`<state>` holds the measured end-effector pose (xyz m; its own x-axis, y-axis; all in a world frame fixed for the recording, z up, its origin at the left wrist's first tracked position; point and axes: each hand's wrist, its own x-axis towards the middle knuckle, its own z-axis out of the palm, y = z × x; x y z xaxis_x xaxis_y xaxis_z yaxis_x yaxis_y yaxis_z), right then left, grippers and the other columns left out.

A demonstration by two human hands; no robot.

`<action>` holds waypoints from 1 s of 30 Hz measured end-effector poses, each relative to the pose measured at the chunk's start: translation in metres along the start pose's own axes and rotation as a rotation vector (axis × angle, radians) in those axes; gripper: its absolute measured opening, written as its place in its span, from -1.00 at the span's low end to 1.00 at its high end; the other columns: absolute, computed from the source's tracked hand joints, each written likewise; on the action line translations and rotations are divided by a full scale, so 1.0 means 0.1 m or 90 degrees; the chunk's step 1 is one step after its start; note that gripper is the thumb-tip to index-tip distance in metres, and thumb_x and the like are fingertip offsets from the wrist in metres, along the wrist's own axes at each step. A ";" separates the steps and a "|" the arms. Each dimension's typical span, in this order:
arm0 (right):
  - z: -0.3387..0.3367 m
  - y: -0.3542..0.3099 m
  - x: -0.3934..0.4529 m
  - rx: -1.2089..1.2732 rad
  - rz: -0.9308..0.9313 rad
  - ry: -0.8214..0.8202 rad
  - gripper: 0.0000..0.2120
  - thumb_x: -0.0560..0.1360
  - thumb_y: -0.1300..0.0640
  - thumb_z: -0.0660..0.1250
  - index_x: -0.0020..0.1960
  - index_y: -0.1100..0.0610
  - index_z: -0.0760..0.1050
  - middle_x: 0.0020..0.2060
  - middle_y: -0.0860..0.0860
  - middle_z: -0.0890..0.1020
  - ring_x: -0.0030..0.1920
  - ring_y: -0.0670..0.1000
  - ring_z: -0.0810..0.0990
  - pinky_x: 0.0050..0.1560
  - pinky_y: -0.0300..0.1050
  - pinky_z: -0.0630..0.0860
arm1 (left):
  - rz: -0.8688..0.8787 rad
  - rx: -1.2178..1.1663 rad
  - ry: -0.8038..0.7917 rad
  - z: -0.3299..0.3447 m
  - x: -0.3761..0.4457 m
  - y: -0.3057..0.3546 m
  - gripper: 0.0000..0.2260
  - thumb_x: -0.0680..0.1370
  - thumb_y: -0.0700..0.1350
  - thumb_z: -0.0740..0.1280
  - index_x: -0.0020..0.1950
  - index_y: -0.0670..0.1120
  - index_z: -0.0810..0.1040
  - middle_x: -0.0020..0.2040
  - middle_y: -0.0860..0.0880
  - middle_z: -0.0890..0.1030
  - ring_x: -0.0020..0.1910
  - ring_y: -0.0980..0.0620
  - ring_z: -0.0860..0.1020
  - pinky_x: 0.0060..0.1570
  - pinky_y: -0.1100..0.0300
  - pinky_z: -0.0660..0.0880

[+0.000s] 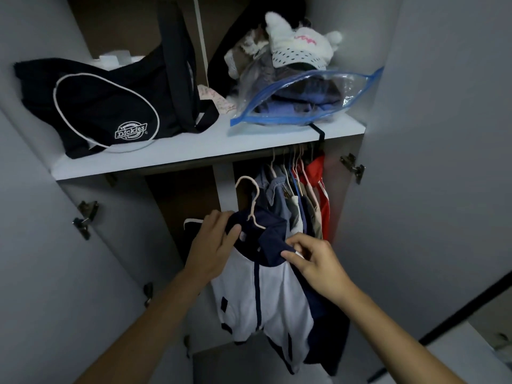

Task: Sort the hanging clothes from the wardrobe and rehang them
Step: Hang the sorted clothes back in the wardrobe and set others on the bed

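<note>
Both forearms reach up from the bottom edge into the open wardrobe, and the two hands work on one garment, a navy and white jacket (260, 295) that hangs in front of the lower compartment at about 6 o'clock from the shelf (194, 151). The left hand (213, 245) comes in from 7 o'clock, wrist bent slightly back, its fingers curled over the jacket's left shoulder with the thumb pressed on the navy cloth near the collar. The right hand (313, 261) comes in from 5 o'clock, palm turned down, and pinches the navy collar edge between thumb and forefinger, the other fingers loosely bent above. The hands sit near each other, apart, each clamped on the jacket. A pale hanger (253, 200) rises from the jacket's neck at 12 o'clock of the hands; its hook is free of the rail and catches on nothing. At 1 o'clock from the hands the other hanging clothes (293, 206) are bunched at the right end of the rail, with a red garment (318, 187) outermost. On the shelf a black Dickies bag (105, 106) lies at 10 o'clock, and a clear zip bag (302, 101) of folded clothes at 1 o'clock, with a white knit hat (299, 45) on the pile behind it.
</note>
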<state>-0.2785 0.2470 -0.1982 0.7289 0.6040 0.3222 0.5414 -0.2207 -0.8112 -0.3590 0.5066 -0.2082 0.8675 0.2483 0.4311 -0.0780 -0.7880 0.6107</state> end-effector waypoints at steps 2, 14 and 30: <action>0.03 0.04 0.01 0.012 0.014 0.009 -0.96 0.58 0.13 0.48 0.00 0.04 0.63 -0.37 -0.12 0.43 -0.34 -0.15 0.42 -0.21 -0.22 0.40 | -0.023 0.005 -0.015 0.07 0.03 0.04 -0.49 0.64 0.38 0.08 0.34 0.05 0.46 0.15 0.07 0.43 0.17 0.03 0.45 0.15 0.08 0.41; 0.31 0.33 0.40 0.036 0.077 0.044 -0.94 0.60 0.15 0.46 -0.01 0.03 0.59 -0.37 -0.13 0.43 -0.34 -0.16 0.40 -0.22 -0.26 0.39 | -0.110 0.054 -0.003 0.59 0.77 -0.27 -0.56 0.57 0.42 0.15 -0.05 0.05 0.44 -0.03 0.06 0.37 0.14 0.05 0.35 -0.07 0.11 0.34; 0.64 1.11 1.45 -0.096 0.003 0.117 -0.81 0.63 0.10 0.41 0.24 0.04 0.62 -0.27 -0.13 0.58 -0.22 -0.12 0.57 -0.13 -0.27 0.46 | -0.068 -0.037 -0.003 1.13 1.99 -1.28 -0.40 0.49 0.50 0.09 0.01 -0.02 0.51 0.00 -0.02 0.45 0.16 0.00 0.40 0.00 0.11 0.27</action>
<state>-0.1395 0.3587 -0.2728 0.7877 0.4567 0.4134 0.5846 -0.3425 -0.7355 -0.1212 0.5935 -0.2761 0.8749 0.3264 0.3579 -0.0128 -0.7230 0.6907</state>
